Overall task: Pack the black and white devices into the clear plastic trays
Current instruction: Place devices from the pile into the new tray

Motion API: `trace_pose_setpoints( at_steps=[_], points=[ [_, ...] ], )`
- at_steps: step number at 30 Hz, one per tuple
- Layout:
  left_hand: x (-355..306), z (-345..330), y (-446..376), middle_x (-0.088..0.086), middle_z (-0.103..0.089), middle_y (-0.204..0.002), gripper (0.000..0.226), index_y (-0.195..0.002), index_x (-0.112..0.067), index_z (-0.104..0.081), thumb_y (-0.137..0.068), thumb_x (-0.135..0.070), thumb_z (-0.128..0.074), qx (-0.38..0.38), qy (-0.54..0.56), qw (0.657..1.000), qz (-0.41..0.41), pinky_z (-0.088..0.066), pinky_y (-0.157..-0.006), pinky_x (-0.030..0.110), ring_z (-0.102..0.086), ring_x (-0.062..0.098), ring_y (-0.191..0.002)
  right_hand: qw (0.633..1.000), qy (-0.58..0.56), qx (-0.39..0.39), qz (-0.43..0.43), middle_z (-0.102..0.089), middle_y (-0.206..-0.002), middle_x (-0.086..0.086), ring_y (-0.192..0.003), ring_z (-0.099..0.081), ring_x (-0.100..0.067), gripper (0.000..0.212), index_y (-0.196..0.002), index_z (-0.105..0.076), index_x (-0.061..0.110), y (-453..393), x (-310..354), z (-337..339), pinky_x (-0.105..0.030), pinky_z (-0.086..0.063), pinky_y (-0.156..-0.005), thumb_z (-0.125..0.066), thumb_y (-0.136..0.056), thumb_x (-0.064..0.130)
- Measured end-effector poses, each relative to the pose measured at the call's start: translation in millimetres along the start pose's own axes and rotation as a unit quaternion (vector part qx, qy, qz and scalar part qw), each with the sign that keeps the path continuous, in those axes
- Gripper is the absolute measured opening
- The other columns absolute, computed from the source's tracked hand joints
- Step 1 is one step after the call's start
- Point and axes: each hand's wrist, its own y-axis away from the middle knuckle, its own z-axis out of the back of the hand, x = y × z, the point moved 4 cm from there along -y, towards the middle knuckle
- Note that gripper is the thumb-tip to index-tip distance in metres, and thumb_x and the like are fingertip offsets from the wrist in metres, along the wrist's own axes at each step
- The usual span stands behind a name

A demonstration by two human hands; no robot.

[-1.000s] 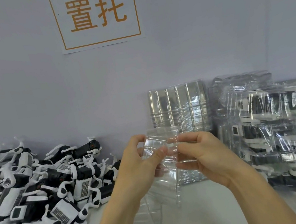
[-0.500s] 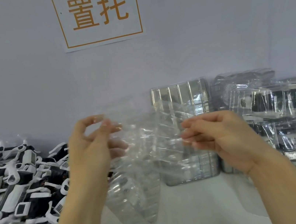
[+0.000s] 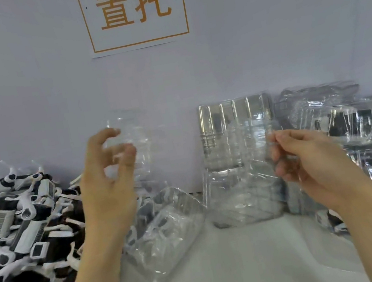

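Far out past my left hand (image 3: 108, 177): the heap of black and white devices (image 3: 21, 230), none packed by me yet. Left fingers curled, thumb and fingertips pinching the upper edge of one clear tray (image 3: 133, 154); it hangs down from the pinch, lower end (image 3: 167, 231) sagging toward the white table (image 3: 248, 265). Gap between hands. Right hand (image 3: 304, 158): fingers bunched, pinching the edge of a second clear tray (image 3: 242, 180), which hangs in front of the upright stack of empty trays (image 3: 237, 130) against the wall. Beyond my right fingers, the packed trays (image 3: 361, 132) with devices already inside. Risks, as I judge them: the plastic is thin and slick, each grip only a fingertip pinch, so either tray could slip and drop. A swing of the right one could knock the stack behind it over. Cannot tell whether each hand holds one tray or two nested; a stuck pair would spoil the count.
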Motion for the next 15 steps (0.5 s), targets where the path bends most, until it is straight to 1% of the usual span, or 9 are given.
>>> trace_pose_setpoints(
  at_steps=[1,2,4,5,7,9,11,13,15],
  points=[
    [5,-3,3,-0.015,-0.067,-0.102,0.027,-0.119,-0.046,-0.055,-0.097,-0.032,-0.061,0.004,-0.040,0.999,-0.009,-0.047,-0.078,0.010,-0.059,-0.010,-0.093,1.000,0.001,-0.006,-0.004,-0.059,-0.056,0.002,-0.041,-0.052,-0.010,0.023,-0.094,-0.065,0.010,0,-1,1,-0.019,-0.042,-0.037,-0.046,-0.105,0.015],
    [13,-7,8,-0.018,-0.065,-0.110,0.032,-0.121,-0.049,-0.057,-0.096,-0.031,-0.063,0.004,-0.094,0.995,-0.011,-0.048,-0.091,0.021,-0.055,-0.009,-0.100,1.000,0.000,-0.014,-0.008,-0.056,-0.053,0.002,-0.040,-0.049,-0.010,0.023,-0.094,-0.063,0.010,-1,-1,2,-0.019,-0.040,-0.036,-0.044,-0.106,0.015],
    [34,-18,17,-0.011,-0.054,-0.141,0.049,-0.135,-0.050,-0.049,-0.095,-0.027,-0.064,0.032,-0.239,0.970,0.018,-0.031,-0.112,0.052,-0.036,0.013,-0.136,1.000,-0.013,-0.021,-0.014,-0.048,-0.050,0.003,-0.038,-0.042,-0.009,0.022,-0.095,-0.060,0.009,-2,-3,4,-0.019,-0.036,-0.034,-0.041,-0.107,0.015],
    [45,-26,23,-0.007,-0.038,-0.157,0.060,-0.142,-0.051,-0.035,-0.095,-0.026,-0.063,0.076,-0.295,0.951,0.049,-0.020,-0.117,0.058,-0.020,0.022,-0.148,0.999,-0.020,-0.021,-0.015,-0.045,-0.050,0.003,-0.038,-0.038,-0.008,0.022,-0.095,-0.059,0.009,-2,-4,5,-0.019,-0.033,-0.034,-0.040,-0.107,0.014],
    [66,-39,36,-0.009,-0.011,-0.166,0.077,-0.150,-0.051,-0.009,-0.096,-0.030,-0.060,0.151,-0.332,0.924,0.113,-0.006,-0.122,0.056,0.003,0.022,-0.154,0.999,-0.030,-0.019,-0.012,-0.041,-0.052,0.004,-0.037,-0.032,-0.006,0.024,-0.093,-0.059,0.010,-3,-5,5,-0.018,-0.028,-0.033,-0.040,-0.108,0.014],
    [76,-42,42,-0.005,-0.010,-0.166,0.080,-0.155,-0.043,-0.013,-0.095,-0.029,-0.064,0.142,-0.324,0.925,0.139,-0.005,-0.121,0.055,0.003,0.023,-0.154,0.999,-0.038,-0.018,-0.008,-0.041,-0.056,0.003,-0.038,-0.030,-0.005,0.026,-0.091,-0.059,0.012,-2,-5,5,-0.017,-0.027,-0.032,-0.040,-0.107,0.013],
    [78,-39,45,0.004,-0.017,-0.163,0.077,-0.153,-0.035,-0.023,-0.091,-0.024,-0.068,0.092,-0.342,0.921,0.162,-0.011,-0.117,0.058,-0.005,0.028,-0.152,0.999,-0.036,-0.011,-0.008,-0.039,-0.054,0.004,-0.037,-0.028,-0.005,0.026,-0.090,-0.059,0.011,-1,-5,3,-0.017,-0.026,-0.032,-0.040,-0.107,0.014],
    [79,-29,46,0.015,-0.019,-0.157,0.081,-0.150,-0.027,-0.022,-0.086,-0.030,-0.071,0.054,-0.386,0.892,0.228,-0.023,-0.109,0.062,-0.013,0.035,-0.145,1.000,-0.027,-0.002,-0.007,-0.037,-0.050,0.003,-0.036,-0.028,-0.007,0.025,-0.090,-0.057,0.010,0,-5,3,-0.017,-0.026,-0.031,-0.039,-0.107,0.014],
    [84,-17,46,0.023,-0.021,-0.146,0.086,-0.148,-0.019,-0.015,-0.084,-0.039,-0.070,0.071,-0.422,0.849,0.310,-0.034,-0.100,0.061,-0.022,0.041,-0.134,1.000,-0.017,0.003,-0.005,-0.037,-0.050,0.002,-0.035,-0.029,-0.008,0.025,-0.091,-0.057,0.008,0,-6,3,-0.018,-0.026,-0.031,-0.038,-0.107,0.014]
  ],
)
